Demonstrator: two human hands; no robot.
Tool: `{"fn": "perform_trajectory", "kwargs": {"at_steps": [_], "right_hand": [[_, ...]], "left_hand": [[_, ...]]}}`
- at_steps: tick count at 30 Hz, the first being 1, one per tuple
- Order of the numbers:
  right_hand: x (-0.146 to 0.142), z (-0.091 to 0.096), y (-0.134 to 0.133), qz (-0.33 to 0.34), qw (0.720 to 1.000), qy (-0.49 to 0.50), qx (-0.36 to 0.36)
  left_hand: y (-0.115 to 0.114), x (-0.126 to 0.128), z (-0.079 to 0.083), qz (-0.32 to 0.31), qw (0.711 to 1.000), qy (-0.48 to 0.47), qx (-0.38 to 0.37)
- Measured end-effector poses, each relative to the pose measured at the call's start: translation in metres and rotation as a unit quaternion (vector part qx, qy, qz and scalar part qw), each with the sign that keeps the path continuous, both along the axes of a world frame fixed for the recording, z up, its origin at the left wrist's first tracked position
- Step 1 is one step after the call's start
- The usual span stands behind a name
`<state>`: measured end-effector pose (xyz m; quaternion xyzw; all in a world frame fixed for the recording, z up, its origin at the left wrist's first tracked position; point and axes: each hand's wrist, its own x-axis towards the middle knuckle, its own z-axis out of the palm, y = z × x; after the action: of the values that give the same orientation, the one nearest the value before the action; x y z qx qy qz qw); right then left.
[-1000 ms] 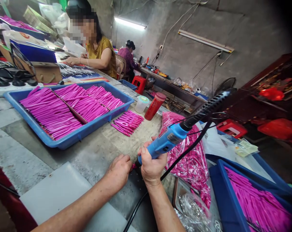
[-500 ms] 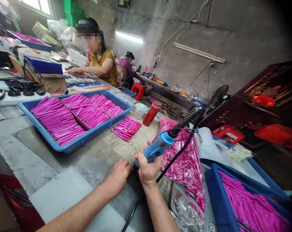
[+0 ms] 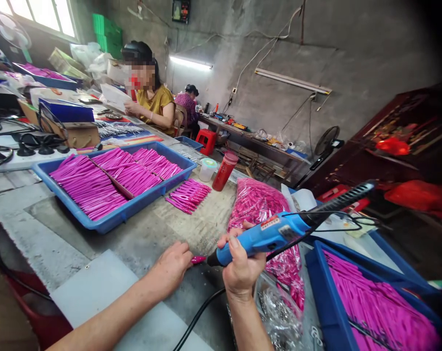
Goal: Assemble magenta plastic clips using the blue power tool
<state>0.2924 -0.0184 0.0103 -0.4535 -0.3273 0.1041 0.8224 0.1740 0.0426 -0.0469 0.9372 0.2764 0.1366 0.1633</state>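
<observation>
so i'm using the blue tray (image 3: pixel 103 225) as the landmark here. it sits on the worktop (image 3: pixel 133 239), packed with rows of pink handles (image 3: pixel 91 187). closer to the wearer than the tray and off to its right, the left hand (image 3: pixel 173 268) is pinching a pink piece (image 3: pixel 198 260), with just the end poking out past the fingers. further right of the tray, the right hand (image 3: pixel 242 263) has a blue power tool (image 3: pixel 264 236) wrapped in its grip, tilted with the black nose down by that pink piece. can't tell if they actually touch.

just right of the tray there's a small batch of pink pliers-looking things (image 3: pixel 189 195) laid side by side, then a lidded tub (image 3: pixel 208 171) and a red bottle (image 3: pixel 224 173). well right of the tray: a clear bag (image 3: pixel 259 197) of pink pieces. past the tray's far side, a co-worker in a mustard top (image 3: pixel 158 103) is sitting.
</observation>
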Motion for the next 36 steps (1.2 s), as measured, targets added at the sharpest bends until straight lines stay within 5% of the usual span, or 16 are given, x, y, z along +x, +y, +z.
{"fn": "perform_trajectory", "kwargs": {"at_steps": [19,36], "right_hand": [[0.003,-0.006,-0.009,0.001,1.0,0.021,-0.006],[0.009,-0.009,-0.014,-0.006,0.999,0.034,0.005]], "left_hand": [[-0.004,-0.002,-0.025,-0.021,0.999,0.014,0.047],[0.001,-0.005,-0.022,0.005,0.997,-0.081,0.005]]}}
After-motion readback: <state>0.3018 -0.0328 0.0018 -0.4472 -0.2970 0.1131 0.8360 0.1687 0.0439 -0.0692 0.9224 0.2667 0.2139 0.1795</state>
